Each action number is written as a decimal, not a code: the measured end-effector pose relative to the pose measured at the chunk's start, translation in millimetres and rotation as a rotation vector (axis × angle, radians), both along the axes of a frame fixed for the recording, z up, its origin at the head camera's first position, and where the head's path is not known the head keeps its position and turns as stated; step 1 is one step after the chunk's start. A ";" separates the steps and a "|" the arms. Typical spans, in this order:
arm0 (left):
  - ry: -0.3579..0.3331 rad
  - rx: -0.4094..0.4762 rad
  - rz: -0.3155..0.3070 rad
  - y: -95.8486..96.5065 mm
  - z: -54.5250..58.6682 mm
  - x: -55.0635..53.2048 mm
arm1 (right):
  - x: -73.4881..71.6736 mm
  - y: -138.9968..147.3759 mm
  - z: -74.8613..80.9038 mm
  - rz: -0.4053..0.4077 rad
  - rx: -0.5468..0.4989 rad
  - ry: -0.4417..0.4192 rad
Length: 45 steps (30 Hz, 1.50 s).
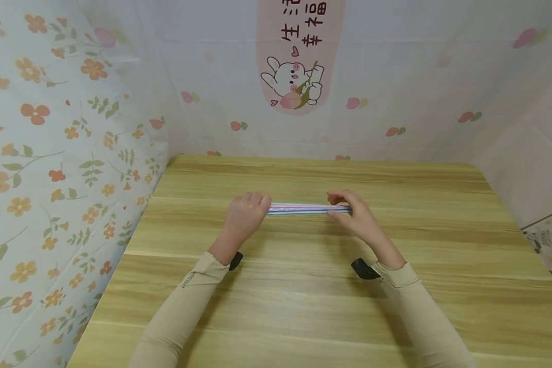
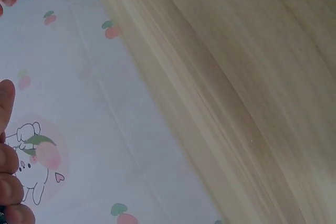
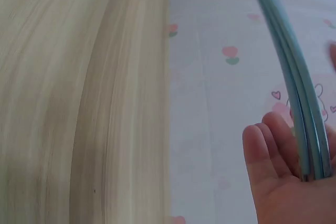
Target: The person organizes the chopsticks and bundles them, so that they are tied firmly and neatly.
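A bundle of several thin pastel straws [image 1: 299, 208], blue, pink and purple, is held level above the table. My left hand [image 1: 247, 214] grips its left end, the fingers curled round it. In the left wrist view only the curled fingers [image 2: 9, 184] and thumb of that hand show, at the left edge. At the other end my right hand [image 1: 358, 214] has its thumb and fingers spread around the straws. The right wrist view shows the straws [image 3: 294, 72] looking blue-green, their ends against the right palm [image 3: 294, 198], the fingers loosely bent and not closed round them.
Below the hands lies a wood-grain table [image 1: 303, 306]. A white cloth with a cartoon rabbit [image 1: 294, 82] hangs behind it, and a flowered cloth [image 1: 50, 179] hangs at the left. Dark wrist devices [image 1: 365, 269] sit under both cuffs.
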State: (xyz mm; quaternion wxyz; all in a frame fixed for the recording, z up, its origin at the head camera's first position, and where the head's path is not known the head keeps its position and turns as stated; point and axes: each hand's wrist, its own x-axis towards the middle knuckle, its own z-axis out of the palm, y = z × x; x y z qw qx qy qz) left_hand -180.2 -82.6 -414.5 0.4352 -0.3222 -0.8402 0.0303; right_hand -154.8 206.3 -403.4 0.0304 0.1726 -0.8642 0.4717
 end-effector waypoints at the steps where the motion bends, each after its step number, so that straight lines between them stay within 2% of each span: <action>1: 0.002 -0.001 0.002 0.1 -0.3 -0.1 | 0.3 1.2 0.1 0.015 -0.048 -0.029; 3: 0.011 -0.004 0.006 0.6 -0.2 0.0 | 1.0 2.4 0.1 0.026 -0.127 -0.079; 7: 0.020 -0.029 0.035 2.1 1.6 0.2 | 1.5 2.1 -1.6 0.017 -0.160 -0.069; 22: 0.029 -0.066 0.059 3.5 7.7 1.9 | 4.9 -4.7 -1.5 -0.023 -0.147 0.108; 33: 0.092 -0.037 0.016 -0.4 9.9 0.1 | 6.6 -9.9 1.9 -0.007 -0.192 0.217; 39: 0.108 -0.029 -0.006 -2.3 12.6 -0.8 | 5.7 -8.2 2.2 0.080 -0.387 0.200; 45: 0.115 -0.014 -0.005 -4.4 13.7 -1.7 | 3.5 -8.3 6.9 0.135 -0.621 0.118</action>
